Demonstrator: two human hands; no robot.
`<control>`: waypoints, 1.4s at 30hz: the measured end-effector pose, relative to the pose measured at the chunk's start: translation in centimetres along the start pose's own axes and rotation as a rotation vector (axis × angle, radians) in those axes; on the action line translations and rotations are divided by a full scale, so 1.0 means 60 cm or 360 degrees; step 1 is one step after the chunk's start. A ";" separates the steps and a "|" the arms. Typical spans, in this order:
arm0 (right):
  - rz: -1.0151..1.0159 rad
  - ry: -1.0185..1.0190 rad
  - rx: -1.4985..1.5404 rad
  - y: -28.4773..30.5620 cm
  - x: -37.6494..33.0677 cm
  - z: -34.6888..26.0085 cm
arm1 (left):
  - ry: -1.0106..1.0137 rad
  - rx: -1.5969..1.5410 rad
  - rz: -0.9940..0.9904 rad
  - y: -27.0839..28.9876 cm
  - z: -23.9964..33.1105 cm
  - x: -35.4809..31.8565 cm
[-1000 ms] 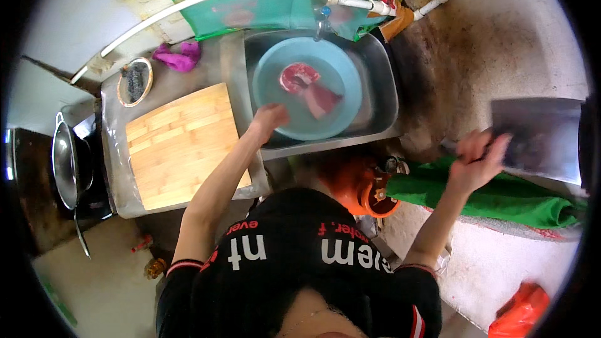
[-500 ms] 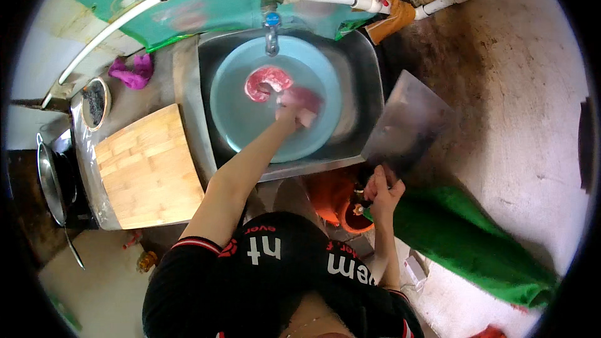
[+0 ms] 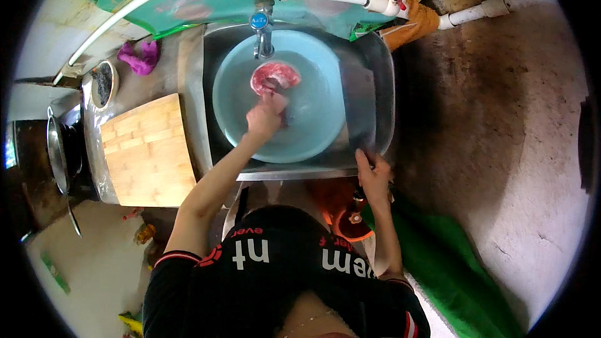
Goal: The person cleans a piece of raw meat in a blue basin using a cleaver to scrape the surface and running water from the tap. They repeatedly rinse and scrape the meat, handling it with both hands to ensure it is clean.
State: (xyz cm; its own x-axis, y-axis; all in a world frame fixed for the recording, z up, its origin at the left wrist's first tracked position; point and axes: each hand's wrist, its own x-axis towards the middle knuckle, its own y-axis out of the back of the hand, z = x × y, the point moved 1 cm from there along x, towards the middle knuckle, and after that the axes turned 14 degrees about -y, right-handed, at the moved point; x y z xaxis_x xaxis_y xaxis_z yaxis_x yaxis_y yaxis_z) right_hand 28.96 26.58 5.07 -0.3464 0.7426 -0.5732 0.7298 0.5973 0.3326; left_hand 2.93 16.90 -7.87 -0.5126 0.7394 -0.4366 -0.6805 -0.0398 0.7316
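Note:
A light blue basin (image 3: 228, 122) of water stands in the metal sink, under the tap (image 3: 261, 25). In it lies a curved piece of red and white meat (image 3: 282, 74). My left hand (image 3: 264, 117) reaches into the basin, fingers closed on a small pale pink piece of meat (image 3: 278, 101) right beside the curved one. The fingers partly hide it. At the sink's front right corner, my right hand (image 3: 374, 178) grips a cleaver (image 3: 359, 103) by its handle, which the fingers hide. The broad rectangular blade reaches over the sink, along the basin's right side.
Left of the sink (image 3: 389, 87), a wooden cutting board (image 3: 149, 156) lies on the counter. Behind it are a bowl of dark stuff (image 3: 103, 86) and a purple cloth (image 3: 139, 57). A pan (image 3: 57, 153) stands far left. Below my right hand are an orange bucket (image 3: 347, 222) and green cloth (image 3: 438, 256).
My right hand has swung the cleaver left, from beyond the sink to over its right side. My left hand has moved left inside the basin with the pink piece.

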 end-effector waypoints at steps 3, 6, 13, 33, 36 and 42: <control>-0.0066 0.0038 -0.0126 -0.015 0.003 -0.009 | -0.0258 0.0207 0.0236 -0.065 0.001 -0.031; -0.0100 -0.0053 -0.0042 -0.025 0.003 0.008 | -0.0399 -0.0281 0.0378 -0.082 -0.020 -0.018; -0.0076 0.0061 -0.0424 -0.036 0.012 0.010 | 0.0187 -0.0805 0.0028 -0.070 -0.052 0.008; -0.0023 0.1450 -0.1765 -0.155 0.035 -0.157 | -0.0414 -0.2098 0.0167 0.072 -0.082 -0.071; -0.0022 0.1370 -0.1553 -0.160 0.060 -0.176 | -0.0340 -0.2312 -0.0016 0.110 -0.081 -0.082; 0.0023 0.1217 -0.1377 -0.166 0.093 -0.161 | -0.0332 -0.2308 -0.0074 0.150 -0.091 -0.085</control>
State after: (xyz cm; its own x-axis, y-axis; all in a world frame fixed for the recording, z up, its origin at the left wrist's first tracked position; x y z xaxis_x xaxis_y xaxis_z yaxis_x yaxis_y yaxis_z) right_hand 14.06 27.69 5.80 -0.8235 0.5641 -0.0600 0.1911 0.3754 0.9069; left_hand -3.44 9.08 -1.94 -0.4785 0.8355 -0.2701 -0.6776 -0.5470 -0.4917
